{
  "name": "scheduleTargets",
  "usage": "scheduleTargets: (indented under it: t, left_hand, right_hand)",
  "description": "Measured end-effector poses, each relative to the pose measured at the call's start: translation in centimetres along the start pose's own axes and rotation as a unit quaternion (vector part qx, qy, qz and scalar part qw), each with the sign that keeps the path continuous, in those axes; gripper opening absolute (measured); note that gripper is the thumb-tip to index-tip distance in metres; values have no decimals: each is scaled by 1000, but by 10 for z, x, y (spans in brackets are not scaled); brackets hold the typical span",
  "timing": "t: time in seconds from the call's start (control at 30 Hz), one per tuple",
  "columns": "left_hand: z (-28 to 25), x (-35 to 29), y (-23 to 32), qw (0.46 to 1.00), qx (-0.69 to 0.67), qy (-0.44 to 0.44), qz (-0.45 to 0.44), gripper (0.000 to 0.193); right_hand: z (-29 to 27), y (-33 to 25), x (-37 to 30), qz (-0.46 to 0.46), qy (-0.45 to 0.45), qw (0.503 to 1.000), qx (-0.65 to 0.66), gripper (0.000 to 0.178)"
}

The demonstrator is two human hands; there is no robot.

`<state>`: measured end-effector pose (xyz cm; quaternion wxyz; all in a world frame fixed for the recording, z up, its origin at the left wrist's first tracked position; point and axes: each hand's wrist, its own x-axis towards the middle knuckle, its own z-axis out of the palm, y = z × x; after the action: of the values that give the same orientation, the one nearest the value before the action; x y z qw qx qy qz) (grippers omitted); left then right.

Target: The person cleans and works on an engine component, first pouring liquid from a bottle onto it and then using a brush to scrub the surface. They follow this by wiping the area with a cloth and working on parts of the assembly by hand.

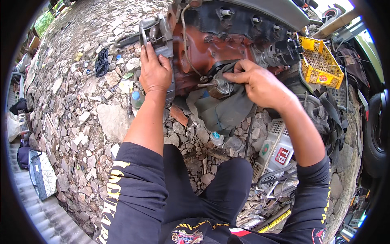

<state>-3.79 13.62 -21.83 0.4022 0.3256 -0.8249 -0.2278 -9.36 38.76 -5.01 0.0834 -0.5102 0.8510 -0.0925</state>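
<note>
A red-brown engine block with black upper parts lies in front of me. My left hand rests on the grey metal housing at its left end, fingers stretched along it and thumb apart. At the block's near side, my right hand has its fingers pinched on a dark grey cloth. The cloth hangs down around a small round metal pump with a short pipe stub. Part of the right fingertips is hidden. A black distributor sticks out to the right of that hand.
Broken stone covers the ground. A yellow plastic crate stands at the far right, a grey-white basket nearer. A small bottle with a blue cap is beside my left forearm. A tyre stands at the right edge.
</note>
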Motion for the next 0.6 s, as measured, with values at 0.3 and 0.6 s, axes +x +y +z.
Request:
scheduleTargets:
  t: [0.3, 0.6]
  left_hand:
    - [0, 0, 4, 1000, -10, -7, -11, 54]
    - [5, -2, 1, 1000, -2, 15, -3, 54]
  right_hand:
    - [-2, -23, 17, 19, 0, 989, -146, 47]
    - [-8, 7, 38, -34, -113, 992, 54, 60]
